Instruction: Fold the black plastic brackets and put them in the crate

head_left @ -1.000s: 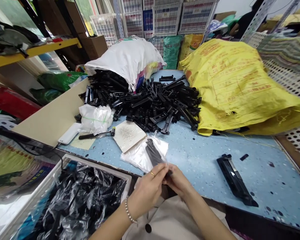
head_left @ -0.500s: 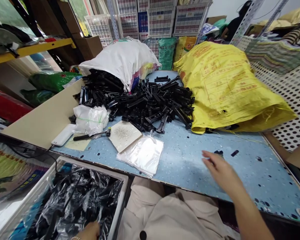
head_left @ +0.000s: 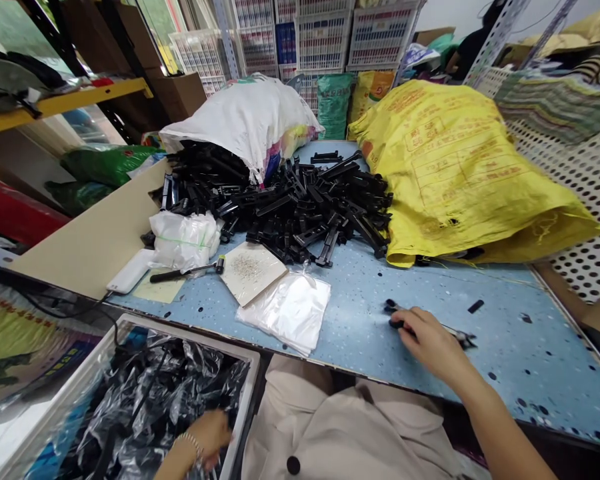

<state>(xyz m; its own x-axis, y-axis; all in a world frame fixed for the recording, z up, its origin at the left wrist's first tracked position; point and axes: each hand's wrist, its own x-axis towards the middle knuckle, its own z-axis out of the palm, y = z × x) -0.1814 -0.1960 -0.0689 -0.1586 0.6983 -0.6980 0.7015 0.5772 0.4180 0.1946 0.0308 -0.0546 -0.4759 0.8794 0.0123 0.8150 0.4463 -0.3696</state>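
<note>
Since the earlier frame our right hand [head_left: 427,340] has closed its grip on the black plastic part [head_left: 455,331] lying on the blue bench [head_left: 360,313], while our left hand [head_left: 211,437] has sunk into the bin of bagged parts [head_left: 145,400], its grip unclear. We judge this the pickup step; next we need a clear bag from the stack of bags [head_left: 287,308].

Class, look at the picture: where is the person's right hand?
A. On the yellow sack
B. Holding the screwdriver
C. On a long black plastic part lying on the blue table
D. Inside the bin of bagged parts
C: the right hand rests on the long black plastic part lying on the blue table, while the left hand is down in the bin.
</note>
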